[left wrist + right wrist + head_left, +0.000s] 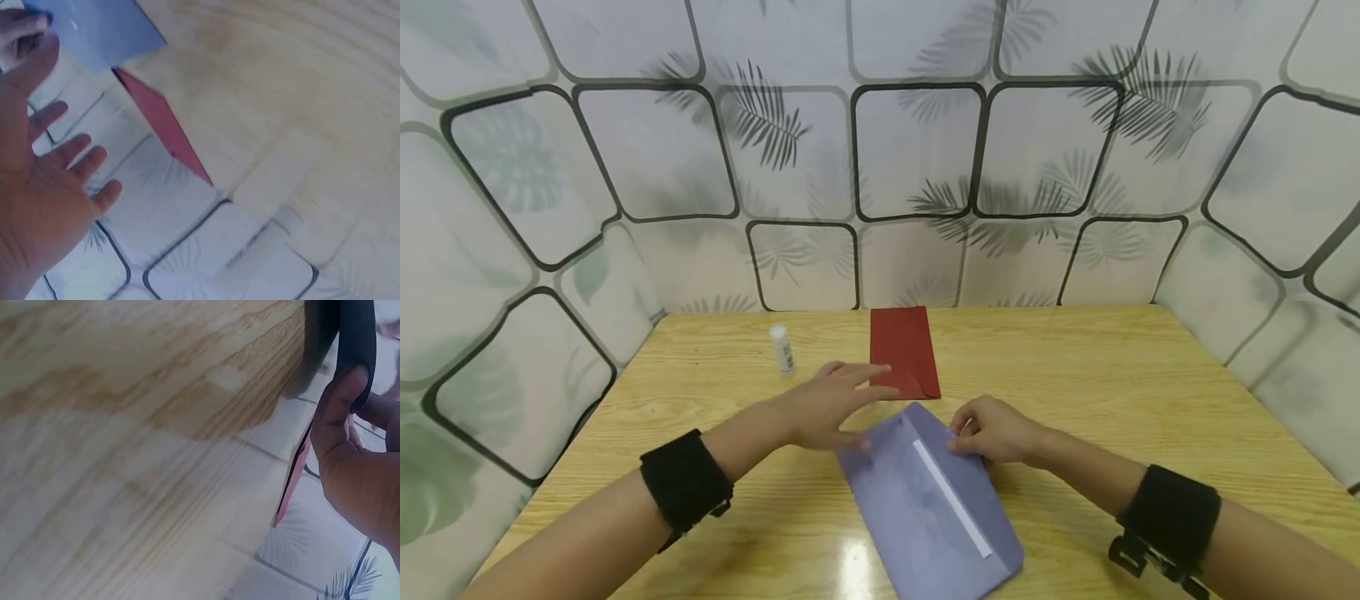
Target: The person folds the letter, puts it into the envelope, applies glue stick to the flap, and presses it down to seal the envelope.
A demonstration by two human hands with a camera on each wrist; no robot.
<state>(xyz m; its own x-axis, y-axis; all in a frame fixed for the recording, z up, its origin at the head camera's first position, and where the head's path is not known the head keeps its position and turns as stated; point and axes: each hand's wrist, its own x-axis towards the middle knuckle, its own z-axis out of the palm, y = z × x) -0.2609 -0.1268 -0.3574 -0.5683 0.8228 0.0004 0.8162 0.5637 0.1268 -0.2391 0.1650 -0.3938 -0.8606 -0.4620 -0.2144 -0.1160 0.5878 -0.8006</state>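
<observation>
A light purple envelope (895, 508) is tilted in front of me, with a white strip (951, 500) running along its flap. My right hand (1003, 431) pinches its right edge near the upper corner between thumb and fingers; the right wrist view shows the bent thumb against the envelope (356, 337) edge-on. Over the envelope's upper left corner is my left hand (827, 408), fingers spread and fairly straight, thumb overlapping the purple paper in the head view. The left wrist view shows that palm (44, 200) holding nothing.
A red envelope (898, 350) lies on the wooden table (1075, 367) just beyond the purple one. Farther left stands a small white tube (782, 350) with a printed label. A patterned curtain (917, 150) closes off the back and sides.
</observation>
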